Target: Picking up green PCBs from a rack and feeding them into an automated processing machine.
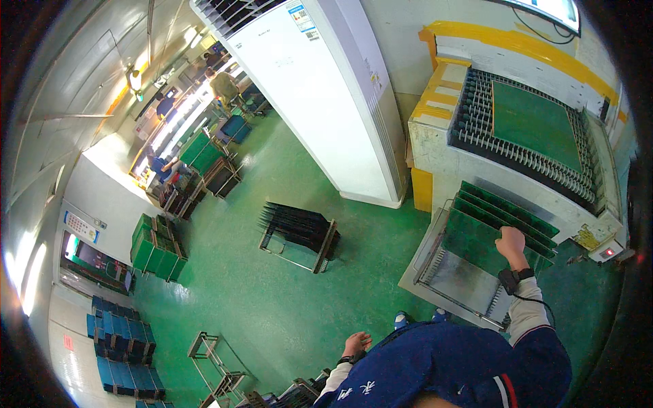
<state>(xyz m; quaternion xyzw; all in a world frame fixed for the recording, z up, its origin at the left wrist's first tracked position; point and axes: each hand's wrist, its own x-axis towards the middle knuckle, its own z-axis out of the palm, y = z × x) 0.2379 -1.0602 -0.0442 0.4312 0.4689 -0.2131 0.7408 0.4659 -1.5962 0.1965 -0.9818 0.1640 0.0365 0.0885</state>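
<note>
My right hand (511,246) is closed on the upper edge of a thin green board (469,234), the front one of several upright boards in a wire rack (435,285). Behind it, more green boards (507,204) stand parallel in the rack's slots. Low by my body, my left hand (358,343) holds nothing, its fingers loosely bent and apart. On the rollers of the machine (469,146) beyond the rack, another green board (534,122) lies flat.
A tall white air conditioner (320,102) stands ahead. On the green floor are a rack of dark boards (299,231), a bare metal frame (216,364) and green bins (156,248). Blue stacks (122,333) line the left wall. Several people sit at a lit bench (190,112) far off.
</note>
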